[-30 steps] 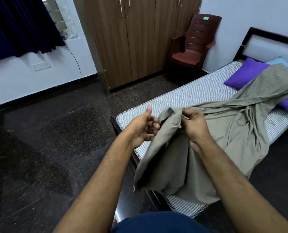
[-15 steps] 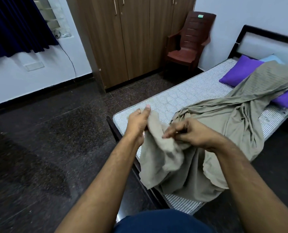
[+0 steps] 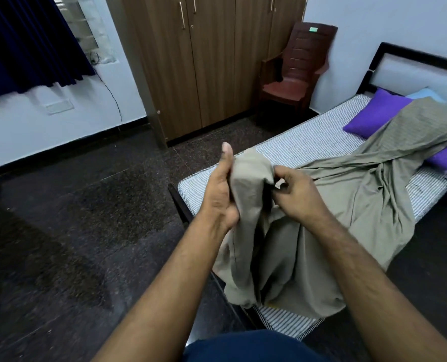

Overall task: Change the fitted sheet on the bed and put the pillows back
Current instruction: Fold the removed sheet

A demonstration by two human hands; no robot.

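Two hands, the left hand (image 3: 221, 190) and the right hand (image 3: 296, 195). One sheet (image 3: 347, 205). One bed (image 3: 308, 146). Two purple pillows (image 3: 374, 114) and one blue pillow (image 3: 425, 95). One chair (image 3: 295, 71). One wardrobe (image 3: 212, 64). One curtain (image 3: 26, 45).

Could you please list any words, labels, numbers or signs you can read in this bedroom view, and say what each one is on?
No text can be read anywhere.
Green sticker on the top of the brown plastic chair: too small and blurred to read.
Small white tag on the olive fitted sheet, pinched by the right hand: nothing legible.
The left hand grips the same sheet corner; no print shows there.
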